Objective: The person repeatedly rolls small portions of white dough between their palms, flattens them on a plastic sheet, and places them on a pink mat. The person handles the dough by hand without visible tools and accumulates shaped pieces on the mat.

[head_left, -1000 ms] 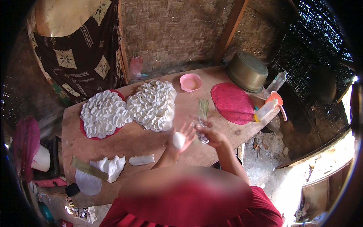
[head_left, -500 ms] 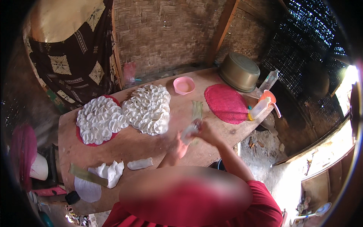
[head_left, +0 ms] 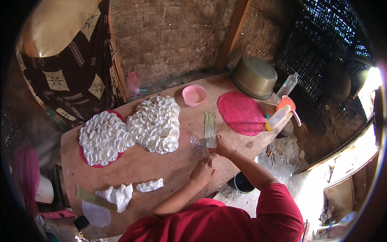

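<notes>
My left hand [head_left: 202, 174] has curled fingers just below a pale green leaf strip [head_left: 209, 121]; what its fingertips hold is hidden. My right hand [head_left: 221, 147] is closed at the strip's lower end, beside a translucent piece, its exact grip unclear. Crumpled clear plastic [head_left: 195, 144] rests left of the strip. Many white ruffled discs lie in two piles [head_left: 105, 137] [head_left: 155, 123], the left one on a red mat [head_left: 94, 163]. A white lump [head_left: 149, 185], a larger white piece [head_left: 121, 195] and another leaf strip [head_left: 94, 198] lie nearer me.
The wooden table [head_left: 169, 165] also bears a pink bowl [head_left: 194, 93], a second red mat [head_left: 240, 113], a large metal pot [head_left: 253, 76], clear bottles [head_left: 287, 86] [head_left: 277, 119] and an orange dipper [head_left: 287, 103]. A dark bucket [head_left: 242, 183] stands beneath the right edge.
A white oval lump in my left palm has gone from sight. That hand has moved down-right and curled its fingers; my right hand has moved from crumpled plastic to the leaf strip's lower end.
</notes>
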### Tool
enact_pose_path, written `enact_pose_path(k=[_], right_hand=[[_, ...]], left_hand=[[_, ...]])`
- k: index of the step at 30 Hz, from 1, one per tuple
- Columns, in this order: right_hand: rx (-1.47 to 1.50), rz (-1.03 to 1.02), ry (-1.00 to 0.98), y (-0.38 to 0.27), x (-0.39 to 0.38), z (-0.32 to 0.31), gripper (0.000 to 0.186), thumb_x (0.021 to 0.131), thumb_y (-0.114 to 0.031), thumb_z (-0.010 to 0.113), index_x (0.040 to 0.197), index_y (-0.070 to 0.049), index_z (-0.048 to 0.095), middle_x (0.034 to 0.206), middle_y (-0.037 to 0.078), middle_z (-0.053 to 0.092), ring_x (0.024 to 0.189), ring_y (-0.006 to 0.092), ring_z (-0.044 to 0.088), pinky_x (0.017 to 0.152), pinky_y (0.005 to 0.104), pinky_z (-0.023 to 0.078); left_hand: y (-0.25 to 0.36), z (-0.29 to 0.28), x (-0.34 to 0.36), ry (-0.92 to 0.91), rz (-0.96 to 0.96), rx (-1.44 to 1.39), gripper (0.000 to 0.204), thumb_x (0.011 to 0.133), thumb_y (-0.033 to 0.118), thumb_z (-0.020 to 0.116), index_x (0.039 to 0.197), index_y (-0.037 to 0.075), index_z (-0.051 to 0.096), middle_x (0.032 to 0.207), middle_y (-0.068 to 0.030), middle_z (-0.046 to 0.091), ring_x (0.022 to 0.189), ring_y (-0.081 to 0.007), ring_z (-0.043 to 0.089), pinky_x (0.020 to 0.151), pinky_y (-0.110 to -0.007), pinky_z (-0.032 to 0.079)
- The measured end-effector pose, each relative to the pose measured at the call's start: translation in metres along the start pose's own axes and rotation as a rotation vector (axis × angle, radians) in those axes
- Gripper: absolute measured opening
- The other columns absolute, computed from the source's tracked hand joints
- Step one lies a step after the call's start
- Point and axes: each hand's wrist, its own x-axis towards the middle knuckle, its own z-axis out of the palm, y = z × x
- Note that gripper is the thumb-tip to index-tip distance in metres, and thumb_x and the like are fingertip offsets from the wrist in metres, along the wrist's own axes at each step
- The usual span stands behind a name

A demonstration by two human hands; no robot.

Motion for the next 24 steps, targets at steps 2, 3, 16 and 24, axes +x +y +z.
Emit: enact_pose_path(k=[2, 3, 16, 24], right_hand=[[-0.113, -0.002, -0.001, -0.007, -0.003, -0.009, 0.097, 0.065, -0.066, 0.072, 0.122, 0.008, 0.045, 0.121, 0.023, 0.051, 0.112, 0.0413, 0.049, 0.09, 0.0484, 0.04], [-0.186, -0.008, 0.023, -0.01, -0.003, -0.013, 0.098, 0.063, -0.069, 0.071, 0.121, 0.007, 0.047, 0.119, 0.022, 0.051, 0.112, 0.0398, 0.048, 0.09, 0.0488, 0.04], [-0.24, 0.108, 0.037, 0.028, 0.092, -0.031, 0.097, 0.06, -0.076, 0.067, 0.12, -0.002, 0.05, 0.119, 0.015, 0.049, 0.115, 0.0346, 0.045, 0.091, 0.0503, 0.037], [-0.221, 0.214, -0.012, 0.049, 0.149, -0.047, 0.09, 0.064, -0.071, 0.069, 0.127, -0.011, 0.049, 0.127, 0.017, 0.047, 0.121, 0.0372, 0.044, 0.095, 0.0549, 0.038]], left_hand=[[0.0, -0.003, 0.002, -0.04, -0.009, -0.029, 0.06, 0.093, 0.042, 0.049, 0.125, -0.01, 0.05, 0.129, -0.024, 0.053, 0.117, -0.0321, 0.054, 0.104, -0.039, 0.038], [0.0, -0.005, 0.003, -0.027, -0.003, -0.011, 0.061, 0.093, 0.042, 0.048, 0.125, -0.009, 0.05, 0.129, -0.024, 0.053, 0.118, -0.032, 0.053, 0.104, -0.039, 0.038], [-0.006, 0.01, 0.004, 0.043, 0.031, -0.097, 0.056, 0.088, 0.037, 0.061, 0.119, -0.008, 0.054, 0.127, -0.0249, 0.053, 0.119, -0.0362, 0.051, 0.105, -0.043, 0.037], [-0.005, 0.011, 0.003, 0.015, 0.042, -0.049, 0.057, 0.092, 0.039, 0.053, 0.125, -0.007, 0.051, 0.132, -0.0246, 0.05, 0.122, -0.033, 0.05, 0.108, -0.041, 0.035]])
